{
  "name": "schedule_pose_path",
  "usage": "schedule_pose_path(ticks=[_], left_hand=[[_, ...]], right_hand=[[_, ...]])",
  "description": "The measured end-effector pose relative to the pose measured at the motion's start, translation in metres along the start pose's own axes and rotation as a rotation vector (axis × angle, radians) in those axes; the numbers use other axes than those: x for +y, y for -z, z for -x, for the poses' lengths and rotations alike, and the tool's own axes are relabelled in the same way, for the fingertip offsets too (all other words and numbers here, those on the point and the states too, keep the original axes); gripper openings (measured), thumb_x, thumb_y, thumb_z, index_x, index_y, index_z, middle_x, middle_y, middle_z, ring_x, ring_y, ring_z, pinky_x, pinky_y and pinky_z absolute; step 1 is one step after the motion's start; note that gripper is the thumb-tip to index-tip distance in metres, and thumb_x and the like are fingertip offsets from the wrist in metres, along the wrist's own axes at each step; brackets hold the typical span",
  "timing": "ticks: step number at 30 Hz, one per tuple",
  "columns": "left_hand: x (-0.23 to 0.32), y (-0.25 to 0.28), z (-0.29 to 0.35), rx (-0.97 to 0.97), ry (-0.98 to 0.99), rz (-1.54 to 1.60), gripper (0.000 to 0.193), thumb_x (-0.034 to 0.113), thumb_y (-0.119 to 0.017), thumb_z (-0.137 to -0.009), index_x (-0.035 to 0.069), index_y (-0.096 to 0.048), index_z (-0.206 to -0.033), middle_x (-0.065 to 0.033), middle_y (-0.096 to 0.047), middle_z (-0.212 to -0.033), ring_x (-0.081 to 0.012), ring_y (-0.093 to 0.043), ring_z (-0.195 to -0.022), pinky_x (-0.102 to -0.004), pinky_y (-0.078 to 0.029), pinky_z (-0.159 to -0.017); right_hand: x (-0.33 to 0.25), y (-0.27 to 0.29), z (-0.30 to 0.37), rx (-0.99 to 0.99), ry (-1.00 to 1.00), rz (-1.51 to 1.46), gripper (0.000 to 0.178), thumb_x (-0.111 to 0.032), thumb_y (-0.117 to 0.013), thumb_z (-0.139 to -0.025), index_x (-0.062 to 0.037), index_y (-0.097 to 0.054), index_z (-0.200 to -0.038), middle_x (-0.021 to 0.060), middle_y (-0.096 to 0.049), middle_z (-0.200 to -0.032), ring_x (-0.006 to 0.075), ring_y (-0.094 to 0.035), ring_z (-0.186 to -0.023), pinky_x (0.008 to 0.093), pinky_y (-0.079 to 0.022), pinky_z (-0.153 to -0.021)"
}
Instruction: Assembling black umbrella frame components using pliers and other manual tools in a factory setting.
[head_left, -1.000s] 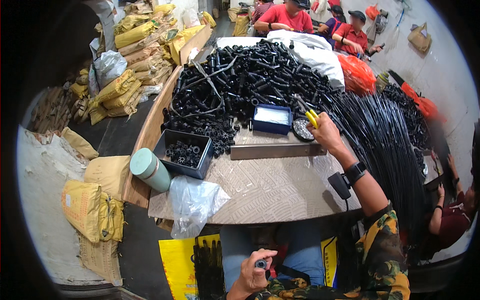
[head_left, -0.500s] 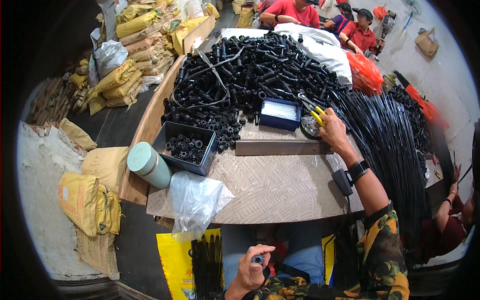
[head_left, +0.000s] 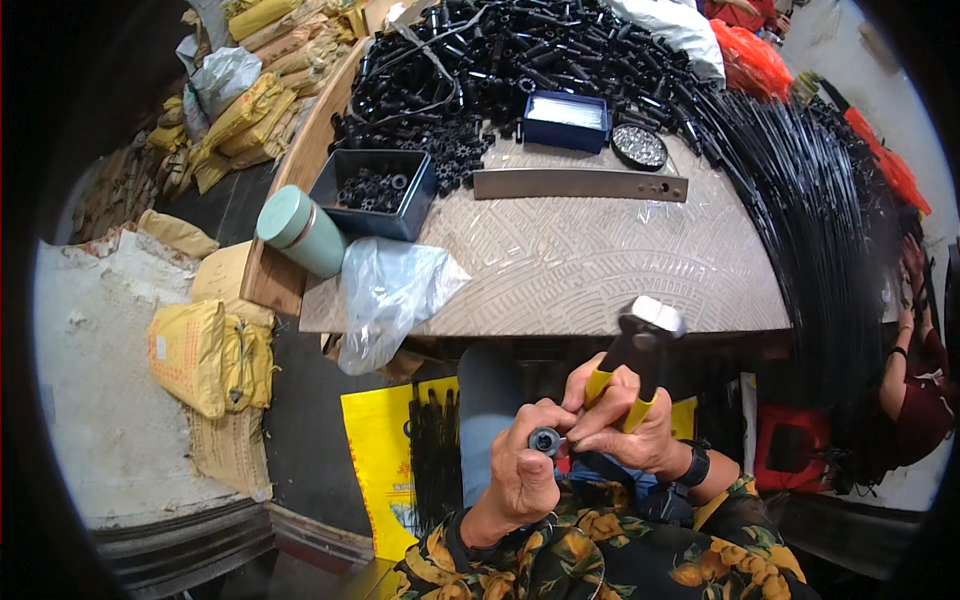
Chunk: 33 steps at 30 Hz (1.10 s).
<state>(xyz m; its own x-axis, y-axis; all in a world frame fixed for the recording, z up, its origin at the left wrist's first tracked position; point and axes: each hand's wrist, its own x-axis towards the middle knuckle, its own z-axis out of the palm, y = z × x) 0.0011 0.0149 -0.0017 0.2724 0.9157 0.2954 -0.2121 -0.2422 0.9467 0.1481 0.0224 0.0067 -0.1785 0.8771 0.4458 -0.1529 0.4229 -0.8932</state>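
My left hand (head_left: 522, 470) is closed around a black tubular plastic part (head_left: 544, 441), its hollow round end turned up at me. Close beside it, my right hand (head_left: 635, 435) grips yellow-handled pliers (head_left: 640, 350) with the jaws pointing away from me. The right fingertips meet at the side of the tubular part, by a tiny pale sliver that is too small to name. Both hands are over my lap, just off the table's near edge. On the table (head_left: 600, 260), a metal bar (head_left: 580, 185) lies in front of a blue box (head_left: 566, 122) of thin white pieces and a round dish (head_left: 639, 147) of small shiny bits.
Black tubular parts (head_left: 540, 50) are heaped at the back. Long black rods (head_left: 800, 190) lie along the right. A dark bin (head_left: 405, 205) of small black rings, a pale green flask (head_left: 300, 230) and a clear plastic bag (head_left: 390, 290) stand at the left. Another person's arm (head_left: 897, 350) shows far right.
My right hand has come back from the dish with the pliers and now meets the left hand. The left hand has risen slightly with the tubular part. The view has tilted downward.
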Motion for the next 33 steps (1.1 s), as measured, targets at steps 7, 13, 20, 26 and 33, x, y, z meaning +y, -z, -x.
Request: schedule_pose_path(ticks=[7,13,20,26,33], left_hand=[[0.012,-0.007,0.023,0.038,-0.055,-0.13,0.057,0.049,-0.028,-0.092,-0.004,-0.047,-0.096,-0.0099,-0.048,-0.07,-0.0159,-0.046,-0.056,-0.0261,-0.036,-0.05],[0.01,-0.01,0.036,0.0,-0.08,-0.126,0.056,0.049,-0.028,-0.092,-0.004,-0.046,-0.1,-0.0109,-0.049,-0.071,-0.0169,-0.047,-0.058,-0.027,-0.037,-0.051],[0.006,-0.015,0.039,0.038,-0.132,-0.086,0.057,0.05,-0.03,-0.091,-0.004,-0.045,-0.102,-0.0096,-0.05,-0.074,-0.0144,-0.046,-0.058,-0.0256,-0.036,-0.05],[0.006,-0.009,0.039,0.034,-0.045,-0.032,0.057,0.05,-0.031,-0.091,-0.004,-0.046,-0.102,-0.0088,-0.049,-0.074,-0.0121,-0.044,-0.06,-0.0242,-0.035,-0.051],[0.005,-0.008,0.039,0.067,-0.079,-0.077,0.055,0.049,-0.032,-0.091,-0.003,-0.045,-0.101,-0.0075,-0.047,-0.071,-0.0118,-0.043,-0.059,-0.0248,-0.034,-0.051]], right_hand=[[-0.012,-0.01,0.015,-0.006,0.029,0.065,0.02,0.001,-0.075,-0.062,-0.002,-0.067,-0.081,0.0133,-0.057,-0.089,0.0213,-0.055,-0.083,0.0315,-0.044,-0.071],[-0.02,-0.011,0.024,-0.007,0.059,0.077,0.02,0.002,-0.074,-0.063,-0.0013,-0.066,-0.082,0.0127,-0.056,-0.089,0.0213,-0.055,-0.083,0.0314,-0.044,-0.072],[-0.022,-0.014,0.029,0.019,0.069,0.084,0.019,0.001,-0.073,-0.066,-0.0007,-0.064,-0.083,0.0129,-0.055,-0.09,0.0202,-0.055,-0.083,0.0306,-0.045,-0.071],[-0.018,-0.016,0.025,0.056,0.05,0.031,0.016,0.001,-0.071,-0.069,-0.0024,-0.064,-0.082,0.0113,-0.056,-0.089,0.0222,-0.055,-0.082,0.0303,-0.044,-0.069],[-0.022,-0.015,0.017,-0.067,0.107,0.182,0.021,0.003,-0.071,-0.063,-0.0018,-0.064,-0.083,0.0127,-0.059,-0.088,0.0227,-0.055,-0.081,0.0301,-0.044,-0.066]])
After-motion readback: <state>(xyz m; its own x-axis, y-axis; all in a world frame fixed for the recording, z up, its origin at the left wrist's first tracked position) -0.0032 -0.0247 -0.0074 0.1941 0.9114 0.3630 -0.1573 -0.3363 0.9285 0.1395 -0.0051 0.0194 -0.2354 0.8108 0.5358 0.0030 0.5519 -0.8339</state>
